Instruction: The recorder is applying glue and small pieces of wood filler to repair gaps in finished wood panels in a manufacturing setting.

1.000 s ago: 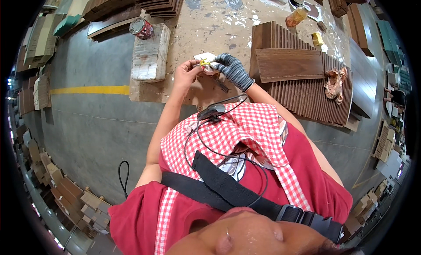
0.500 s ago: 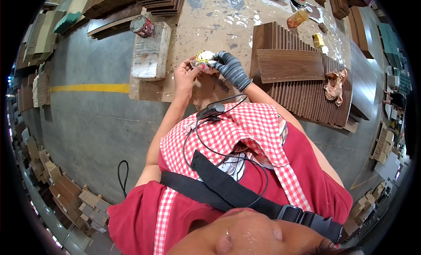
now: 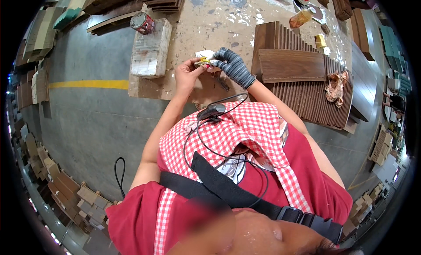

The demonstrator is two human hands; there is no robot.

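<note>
Over the near edge of the paint-spotted work table point(image 3: 210, 29), both hands meet at a small crumpled piece of white and yellow wrapping point(image 3: 204, 59). Bare, my left hand point(image 3: 187, 76) pinches it from the left between thumb and fingers. My right hand point(image 3: 234, 68), in a grey striped glove with uncovered wrist, grips its right side. What the wrapping contains, if anything, is too small to make out. Just below the hands, a thin dark object point(image 3: 222, 83) lies on the table.
A red tin point(image 3: 142, 23) stands on a pale worn block point(image 3: 151, 48) to the left. Stacked brown boards point(image 3: 302, 95) fill the right side, with a loose board point(image 3: 291, 65) and a stained rag point(image 3: 336, 89) on top. Beyond are a bottle point(image 3: 301, 18) and yellow sponge point(image 3: 320, 41).
The wrapping is drawn into a smaller bunch between my fingers. Both hands stay in nearly the same place.
</note>
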